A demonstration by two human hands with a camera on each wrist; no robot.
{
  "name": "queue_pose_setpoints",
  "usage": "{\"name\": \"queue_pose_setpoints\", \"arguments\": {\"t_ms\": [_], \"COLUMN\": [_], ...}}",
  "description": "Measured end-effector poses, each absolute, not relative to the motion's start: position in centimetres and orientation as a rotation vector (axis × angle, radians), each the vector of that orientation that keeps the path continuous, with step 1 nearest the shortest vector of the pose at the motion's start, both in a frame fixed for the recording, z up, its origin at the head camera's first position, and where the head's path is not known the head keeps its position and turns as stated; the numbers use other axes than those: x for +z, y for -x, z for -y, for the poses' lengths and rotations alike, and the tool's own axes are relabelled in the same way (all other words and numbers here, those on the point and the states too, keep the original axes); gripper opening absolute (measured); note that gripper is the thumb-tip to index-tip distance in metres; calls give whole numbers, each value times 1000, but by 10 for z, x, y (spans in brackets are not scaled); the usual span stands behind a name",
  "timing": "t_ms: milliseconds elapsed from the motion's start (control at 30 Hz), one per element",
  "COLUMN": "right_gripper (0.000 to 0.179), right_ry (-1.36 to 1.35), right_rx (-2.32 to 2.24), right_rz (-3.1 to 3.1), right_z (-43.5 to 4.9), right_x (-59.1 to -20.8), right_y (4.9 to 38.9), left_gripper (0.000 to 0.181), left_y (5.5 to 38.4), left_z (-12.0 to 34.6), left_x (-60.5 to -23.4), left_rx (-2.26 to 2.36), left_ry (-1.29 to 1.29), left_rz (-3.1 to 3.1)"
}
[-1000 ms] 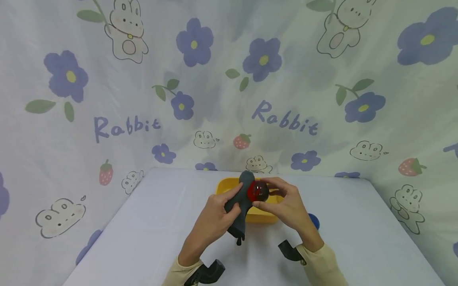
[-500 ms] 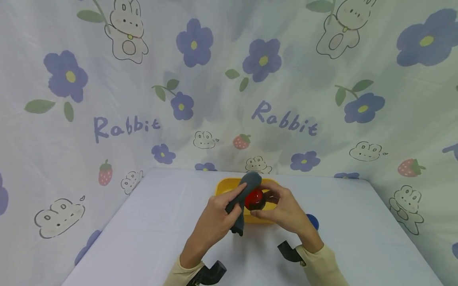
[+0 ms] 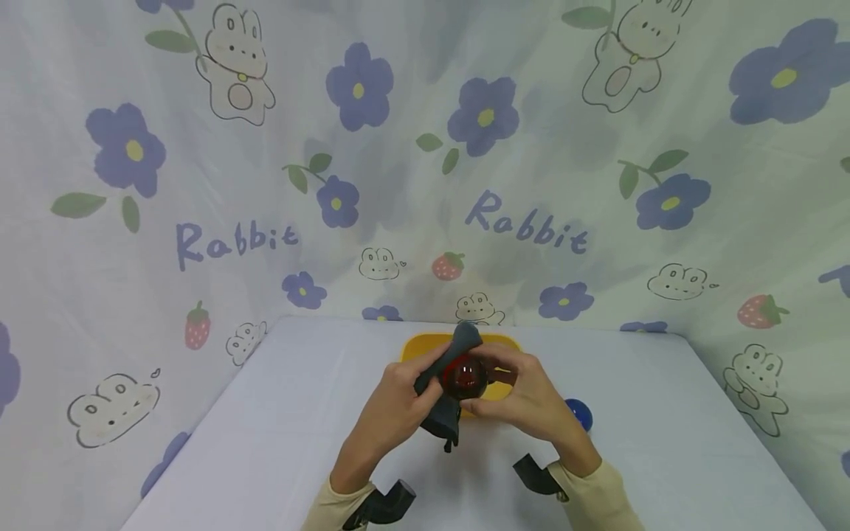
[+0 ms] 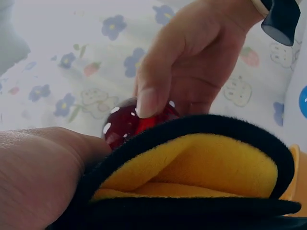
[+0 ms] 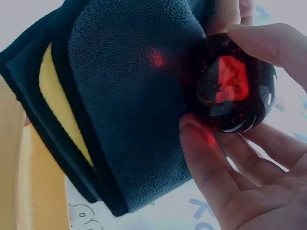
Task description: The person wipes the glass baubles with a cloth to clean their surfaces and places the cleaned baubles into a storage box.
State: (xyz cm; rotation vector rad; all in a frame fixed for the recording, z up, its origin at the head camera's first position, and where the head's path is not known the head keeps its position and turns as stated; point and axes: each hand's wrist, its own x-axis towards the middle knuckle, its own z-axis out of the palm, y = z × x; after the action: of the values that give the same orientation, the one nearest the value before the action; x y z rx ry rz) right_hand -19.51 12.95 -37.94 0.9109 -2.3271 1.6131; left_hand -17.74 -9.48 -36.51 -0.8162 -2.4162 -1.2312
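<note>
A folded dark grey cloth with a yellow inner side is gripped in my left hand, thumb on the near side. My right hand holds a glossy, see-through dark red ball between thumb and fingers. The ball lies against the grey face of the cloth, between the two hands. In the right wrist view, a bright red patch glows inside the ball, and a red spot of light falls on the cloth. The left hand's fingers are mostly hidden behind the cloth.
A yellow basket stands behind and below the hands, largely covered by them. To the right of it, beside the right wrist, a blue ball rests on the white table. A patterned curtain closes off the back and sides.
The ball has shifted a little left and nearer to me, and it has turned in the right hand's fingers. The cloth has bent and changed shape against it. The basket stays put.
</note>
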Motion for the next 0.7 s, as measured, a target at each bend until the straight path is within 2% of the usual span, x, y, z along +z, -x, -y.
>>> {"name": "queue_pose_setpoints", "arguments": {"t_ms": [700], "right_gripper": [63], "right_ry": [-770], "right_rx": [1690], "right_rz": [2214], "right_z": [-132], "right_x": [-381], "right_y": [201], "left_gripper": [58], "left_y": [173], "left_z": [93], "left_x": [-362], "left_rx": [-1274], "left_ry": [725], "left_rz": [2612]}}
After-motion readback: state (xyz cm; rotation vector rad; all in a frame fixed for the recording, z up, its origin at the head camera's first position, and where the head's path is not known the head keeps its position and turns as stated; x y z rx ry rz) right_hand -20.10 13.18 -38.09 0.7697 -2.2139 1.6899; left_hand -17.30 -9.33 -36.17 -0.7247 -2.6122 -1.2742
